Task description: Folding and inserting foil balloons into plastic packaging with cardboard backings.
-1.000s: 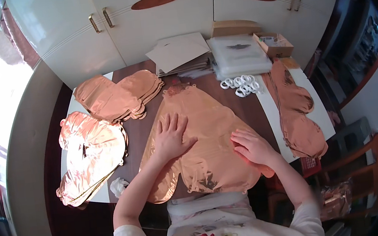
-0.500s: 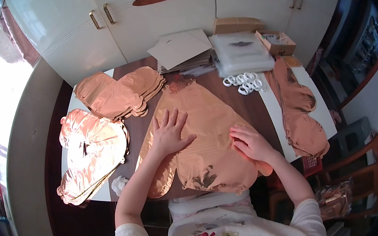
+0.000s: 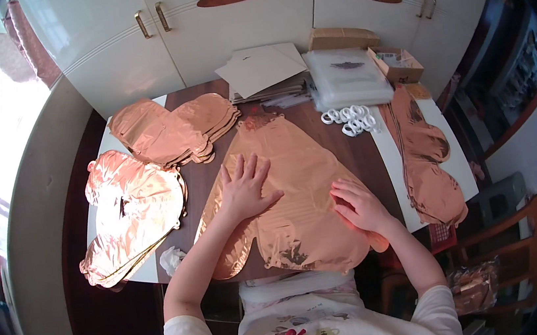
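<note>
A flat, uninflated rose-gold foil balloon (image 3: 297, 184) lies in the middle of the brown table, its lower end at the edge close to my body. Palm down, my left hand (image 3: 247, 186) rests on its left half with the fingers spread. On its right side lies my right hand (image 3: 359, 205), fingers extended and slightly bent, thumb apart from them; no grip on the foil shows. Two stacks of similar foil balloons are at the left, a far stack (image 3: 165, 133) and a near, brightly lit stack (image 3: 131, 209). Another folded foil stack (image 3: 423, 156) lies at the right.
White ribbon rolls (image 3: 350, 120) sit beyond the balloon, near a pile of clear plastic bags (image 3: 348, 79), grey cards (image 3: 260, 69) and a small cardboard box (image 3: 396, 63). Crumpled tissue (image 3: 172, 260) lies at the left front edge. A wooden chair (image 3: 532, 243) stands at the right.
The whole view has shifted slightly. Both hands keep nearly the same places on the foil balloon, and nothing has been picked up or let go.
</note>
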`<state>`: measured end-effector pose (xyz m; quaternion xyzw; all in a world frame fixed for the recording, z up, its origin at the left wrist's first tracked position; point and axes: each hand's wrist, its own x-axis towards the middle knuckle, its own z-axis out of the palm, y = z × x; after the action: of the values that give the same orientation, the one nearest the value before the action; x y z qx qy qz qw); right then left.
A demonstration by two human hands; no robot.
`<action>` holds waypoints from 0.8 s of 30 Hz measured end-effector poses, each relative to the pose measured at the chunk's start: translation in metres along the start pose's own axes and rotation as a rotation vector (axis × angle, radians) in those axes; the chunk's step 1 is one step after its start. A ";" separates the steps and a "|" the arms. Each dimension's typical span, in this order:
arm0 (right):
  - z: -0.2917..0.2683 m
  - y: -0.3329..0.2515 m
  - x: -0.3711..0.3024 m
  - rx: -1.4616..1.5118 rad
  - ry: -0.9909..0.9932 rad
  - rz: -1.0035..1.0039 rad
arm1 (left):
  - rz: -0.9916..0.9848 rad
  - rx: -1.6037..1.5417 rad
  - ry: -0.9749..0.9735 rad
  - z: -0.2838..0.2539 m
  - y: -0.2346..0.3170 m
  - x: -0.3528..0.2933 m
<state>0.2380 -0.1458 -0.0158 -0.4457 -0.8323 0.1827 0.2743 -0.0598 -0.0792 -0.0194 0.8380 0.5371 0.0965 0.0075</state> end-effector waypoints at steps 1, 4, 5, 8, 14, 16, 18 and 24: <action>0.000 -0.001 0.000 0.007 0.001 0.005 | 0.003 -0.003 0.001 -0.001 0.000 0.000; -0.001 -0.001 0.000 0.003 0.003 0.003 | 0.008 0.002 -0.004 -0.002 0.002 -0.001; -0.001 -0.001 -0.001 -0.006 0.003 -0.001 | 0.011 0.012 -0.010 -0.003 0.003 0.000; -0.001 -0.001 -0.001 0.003 0.007 0.010 | 0.006 0.022 -0.005 0.000 0.004 0.000; -0.002 -0.002 0.001 -0.011 0.018 -0.011 | -0.010 0.011 -0.008 -0.001 0.004 -0.001; -0.002 -0.003 0.002 -0.020 0.012 -0.020 | -0.027 0.018 0.024 -0.003 -0.001 -0.004; -0.001 -0.004 0.003 -0.034 0.007 -0.029 | -0.030 0.003 0.067 -0.015 -0.007 -0.007; -0.011 -0.045 0.049 -0.152 0.042 -0.184 | -0.133 0.045 0.051 -0.100 -0.080 -0.031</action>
<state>0.1937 -0.1281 0.0318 -0.3905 -0.8754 0.0836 0.2724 -0.1610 -0.0820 0.0643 0.7976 0.5937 0.1050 -0.0188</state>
